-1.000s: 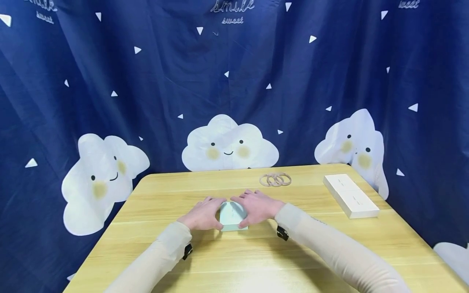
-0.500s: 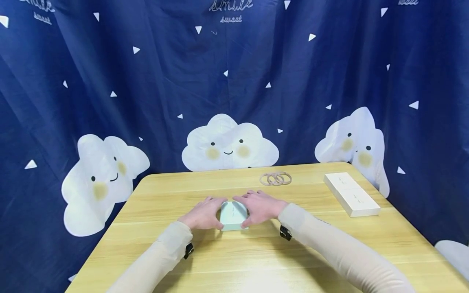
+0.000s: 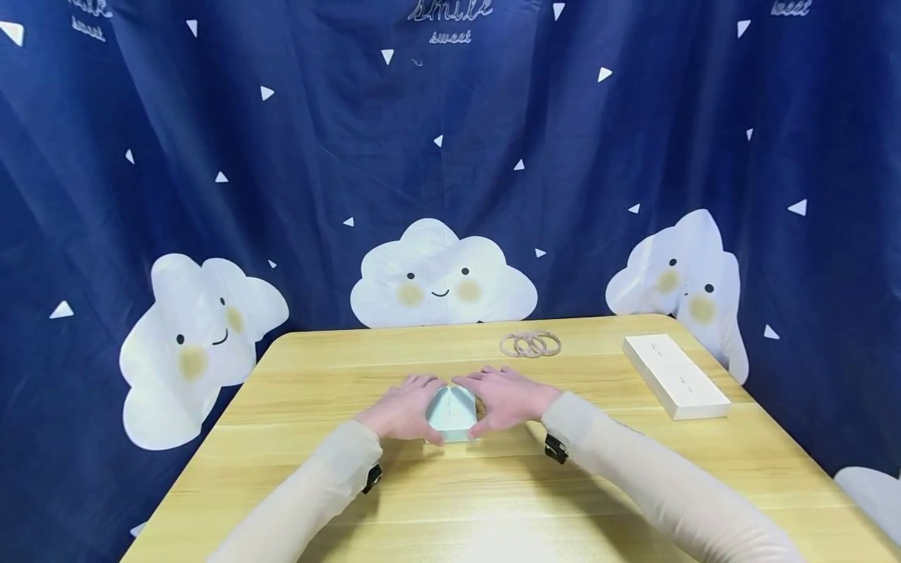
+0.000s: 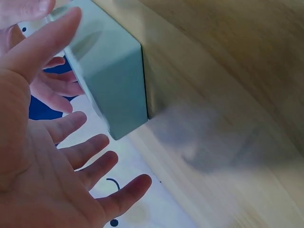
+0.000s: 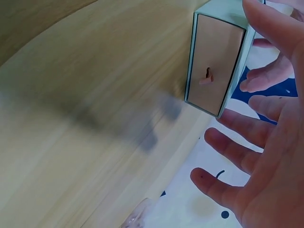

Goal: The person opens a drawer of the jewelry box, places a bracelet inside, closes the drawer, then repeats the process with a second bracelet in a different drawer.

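A small mint-green box [image 3: 453, 414] rests on the wooden table between my two hands. My left hand [image 3: 403, 410] is at its left side, thumb by the near corner and index finger by the far one. In the left wrist view its fingers [image 4: 99, 145] are spread and fairly straight beside the box's plain green side [image 4: 118, 95]. On the right, my right hand [image 3: 512, 399] mirrors this, its thumb [image 5: 273, 23] overlapping the box. Its other fingers [image 5: 235, 147] are extended and apart. The box's right end shows a pinkish drawer front [image 5: 213, 61] with a small tab [image 5: 207, 77].
Several pale rings [image 3: 530, 345] lie overlapping near the table's [image 3: 338, 508] far edge. To the right, two white boxes [image 3: 676, 377] lie end to end. A dark blue curtain [image 3: 450, 109] with cloud prints hangs behind the table.
My left hand has shifted slightly right and now overlaps the green box's left side more. The right hand has moved a little to the right. The box stays about where it was.
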The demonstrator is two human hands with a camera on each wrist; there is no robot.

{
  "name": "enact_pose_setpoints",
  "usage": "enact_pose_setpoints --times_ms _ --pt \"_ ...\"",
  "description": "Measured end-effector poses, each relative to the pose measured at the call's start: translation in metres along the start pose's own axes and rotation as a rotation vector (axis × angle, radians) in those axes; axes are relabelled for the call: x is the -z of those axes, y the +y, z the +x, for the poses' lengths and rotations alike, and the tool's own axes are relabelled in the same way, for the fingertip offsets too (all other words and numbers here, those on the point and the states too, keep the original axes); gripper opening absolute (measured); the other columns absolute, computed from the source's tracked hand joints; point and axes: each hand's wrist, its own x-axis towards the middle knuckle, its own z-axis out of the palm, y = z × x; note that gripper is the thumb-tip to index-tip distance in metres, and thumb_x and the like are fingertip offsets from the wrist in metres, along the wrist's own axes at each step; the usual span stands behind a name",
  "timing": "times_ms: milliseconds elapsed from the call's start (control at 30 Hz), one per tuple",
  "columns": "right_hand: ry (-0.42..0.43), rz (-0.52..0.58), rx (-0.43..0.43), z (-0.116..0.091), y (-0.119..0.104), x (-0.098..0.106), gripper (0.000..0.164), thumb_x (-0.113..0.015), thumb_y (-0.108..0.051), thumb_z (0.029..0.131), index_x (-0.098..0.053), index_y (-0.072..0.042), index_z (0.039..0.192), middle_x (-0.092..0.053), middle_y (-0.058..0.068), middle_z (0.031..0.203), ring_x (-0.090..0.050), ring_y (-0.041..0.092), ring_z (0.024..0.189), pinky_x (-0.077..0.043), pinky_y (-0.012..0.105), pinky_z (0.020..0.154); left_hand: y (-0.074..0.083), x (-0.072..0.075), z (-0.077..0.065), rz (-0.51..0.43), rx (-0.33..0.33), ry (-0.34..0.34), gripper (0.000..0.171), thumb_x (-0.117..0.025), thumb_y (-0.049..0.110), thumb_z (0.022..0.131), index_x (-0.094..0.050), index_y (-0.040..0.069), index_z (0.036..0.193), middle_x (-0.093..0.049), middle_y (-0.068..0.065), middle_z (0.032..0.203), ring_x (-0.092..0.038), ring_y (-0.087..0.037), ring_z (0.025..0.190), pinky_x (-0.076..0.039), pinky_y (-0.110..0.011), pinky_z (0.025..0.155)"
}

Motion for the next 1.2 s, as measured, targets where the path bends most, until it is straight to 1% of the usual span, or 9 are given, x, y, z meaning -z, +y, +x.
enact_pose_setpoints --times_ms 100,233,400,533,667,800,1000,1100,1200 --pt "0.005 -0.004 0.005 -0.003 0.001 0.002 0.097 -0.072 -0.066 0.081 -0.036 -0.019 0.158 -0.047 0.006 0.155 -0.044 0.034 0.141 -0.036 0.058 0.113 0.001 -0.003 0.002 0.024 0.014 -0.01 0.099 -0.081 0.062 0.074 -0.042 0.014 0.152 -0.04 -0.012 0.156 -0.037 -0.035 0.143 -0.035 -0.067 0.109" --pt "0.004 0.012 0.005 -0.008 0.002 0.005 0.095 -0.071 -0.065 0.083 -0.036 -0.018 0.158 -0.045 0.007 0.157 -0.041 0.037 0.143 -0.033 0.061 0.114 0.001 -0.006 0.005 0.055 0.026 -0.013 0.098 -0.062 0.076 0.082 -0.036 0.017 0.156 -0.034 -0.012 0.161 -0.031 -0.035 0.149 -0.031 -0.069 0.11" --pt "-0.006 0.038 -0.007 -0.013 0.005 0.007 0.094 -0.07 -0.063 0.085 -0.033 -0.018 0.159 -0.039 0.008 0.16 -0.036 0.039 0.147 -0.028 0.065 0.115 0.003 -0.01 0.009 0.039 0.082 -0.01 0.08 -0.038 0.068 0.099 -0.031 0.016 0.159 -0.024 -0.013 0.167 -0.02 -0.036 0.154 -0.023 -0.072 0.113" --pt "-0.007 0.034 -0.028 -0.015 0.009 0.005 0.092 -0.067 -0.065 0.086 -0.031 -0.022 0.16 -0.038 0.005 0.161 -0.035 0.035 0.148 -0.028 0.066 0.115 0.007 -0.012 0.013 0.005 0.148 0.002 0.074 -0.026 0.061 0.105 -0.027 0.013 0.16 -0.015 -0.014 0.169 -0.011 -0.039 0.155 -0.016 -0.073 0.115" --pt "0.006 0.033 -0.028 -0.014 0.014 0.001 0.091 -0.066 -0.065 0.086 -0.032 -0.023 0.159 -0.039 0.006 0.161 -0.036 0.034 0.147 -0.03 0.067 0.113 0.01 -0.017 0.018 0.035 0.186 0.005 0.08 -0.023 0.066 0.103 -0.024 0.012 0.161 -0.01 -0.015 0.169 -0.007 -0.039 0.156 -0.013 -0.073 0.116" --pt "0.012 0.026 -0.033 -0.015 0.017 -0.001 0.09 -0.066 -0.065 0.087 -0.033 -0.023 0.159 -0.041 0.005 0.16 -0.037 0.033 0.147 -0.032 0.067 0.112 0.011 -0.023 0.024 0.061 0.195 0.009 0.083 -0.025 0.068 0.102 -0.023 0.01 0.161 -0.009 -0.016 0.169 -0.004 -0.038 0.156 -0.012 -0.074 0.115" --pt "0.0 0.012 -0.051 -0.017 0.019 -0.001 0.091 -0.063 -0.069 0.087 -0.033 -0.022 0.159 -0.04 0.005 0.16 -0.037 0.034 0.147 -0.032 0.066 0.112 0.012 -0.031 0.031 0.052 0.197 0.027 0.081 -0.027 0.065 0.103 -0.021 0.01 0.162 -0.006 -0.017 0.169 -0.002 -0.036 0.157 -0.007 -0.076 0.115" --pt "-0.006 0.023 -0.057 -0.02 0.02 0.0 0.091 -0.063 -0.068 0.087 -0.033 -0.02 0.159 -0.04 0.006 0.16 -0.036 0.036 0.147 -0.031 0.067 0.112 0.015 -0.033 0.032 0.051 0.199 0.012 0.081 -0.026 0.065 0.102 -0.018 0.011 0.162 -0.003 -0.015 0.17 0.001 -0.034 0.157 -0.005 -0.075 0.115" --pt "-0.012 0.035 -0.069 -0.022 0.02 0.001 0.09 -0.064 -0.065 0.088 -0.033 -0.02 0.159 -0.039 0.007 0.16 -0.035 0.037 0.147 -0.03 0.068 0.113 0.018 -0.033 0.032 0.042 0.194 0.005 0.081 -0.027 0.064 0.103 -0.019 0.01 0.162 -0.004 -0.016 0.17 -0.001 -0.035 0.157 -0.005 -0.076 0.115"
